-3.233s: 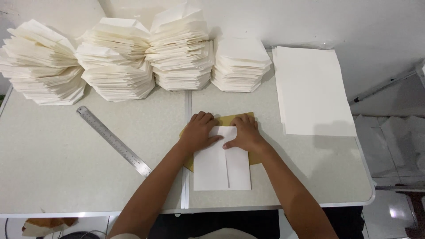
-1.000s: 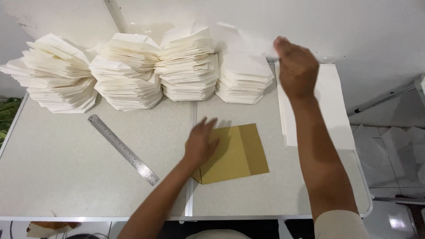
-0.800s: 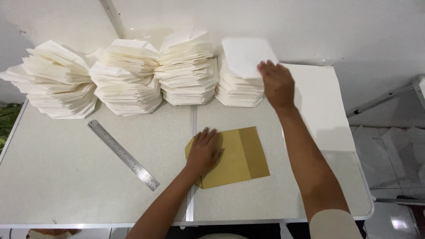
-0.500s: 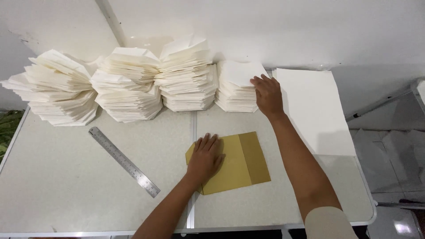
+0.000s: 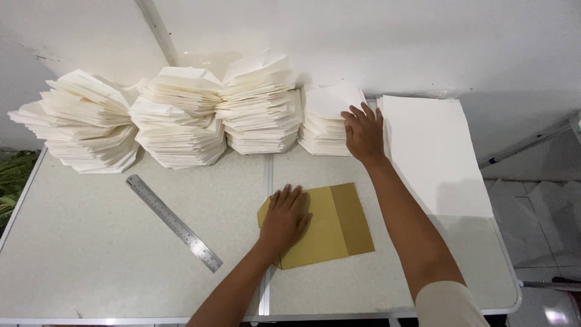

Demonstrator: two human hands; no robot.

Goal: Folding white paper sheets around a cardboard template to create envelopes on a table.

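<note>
Near the table's (image 5: 109,266) front edge lies a brown card template (image 5: 336,227), pinned under the flat, spread left hand (image 5: 284,219). Behind it, the right hand (image 5: 363,130) rests open-fingered on the shortest stack of folded white paper (image 5: 327,124), seemingly just touching. A steel ruler (image 5: 174,221) lies to the left.

White plastered wall (image 5: 375,36) runs along the far side, past the fingertips, with a pale diagonal strip (image 5: 154,30) crossing it upper left. Light grey folding table (image 5: 91,254) fills the view under the forearms, a metal seam (image 5: 267,175) down its middle. Tiled floor (image 5: 538,206) right of the right arm, glossy, with a thin metal rod (image 5: 526,145). Green leaves (image 5: 12,181) far left. Soft, even light.
</note>
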